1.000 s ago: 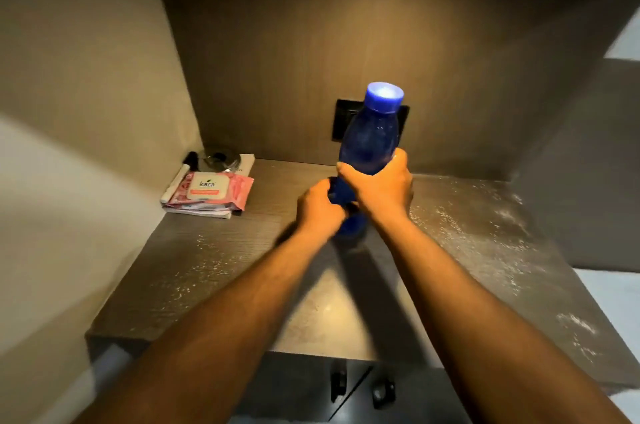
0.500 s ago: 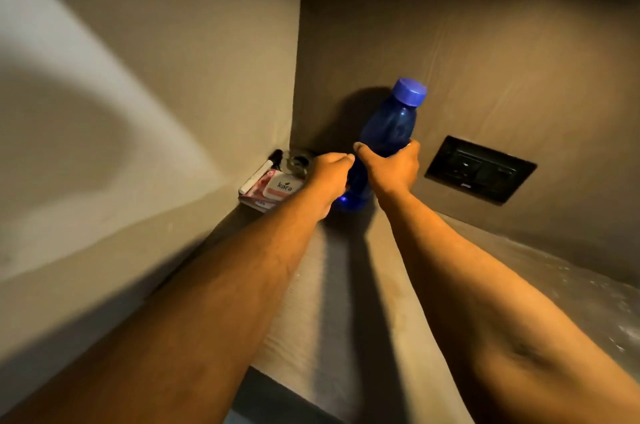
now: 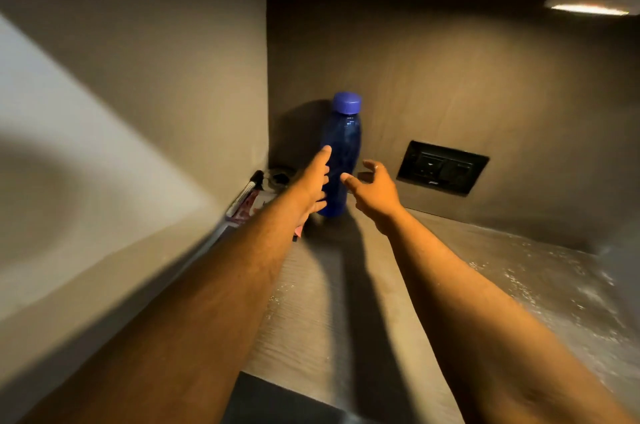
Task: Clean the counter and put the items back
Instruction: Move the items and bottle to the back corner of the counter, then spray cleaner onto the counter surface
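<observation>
Just left of the left hand (image 3: 313,181), against the side wall (image 3: 145,84), lay a flat pink-and-white packet (image 3: 246,207) with a black-capped white marker (image 3: 246,188) along its wall side and a small dark round object (image 3: 278,176) behind it in the corner. The left forearm covered most of the packet, so its print could not be read, and the round object was too dim to identify. Beyond and to the right of the right hand (image 3: 375,193), a black rectangular wall socket plate (image 3: 442,167) sat in the back wall; farther up and right an under-cabinet lamp (image 3: 588,6) glowed, cut off by the frame edge. The grey wood-grain surface (image 3: 311,302) showed pale speckles to the right of the right forearm, and long arm shadows ran down its middle.

The translucent dark blue plastic bottle with a blue screw cap (image 3: 341,153) stood upright on the surface between the two hands, near the back corner, its long axis vertical and cap uppermost. The left hand was spread wide, its fingers overlapping the bottle's left side; whether they touched it could not be told. The right hand was loosely spread, fingers curled, just beside the bottle and apart from it
</observation>
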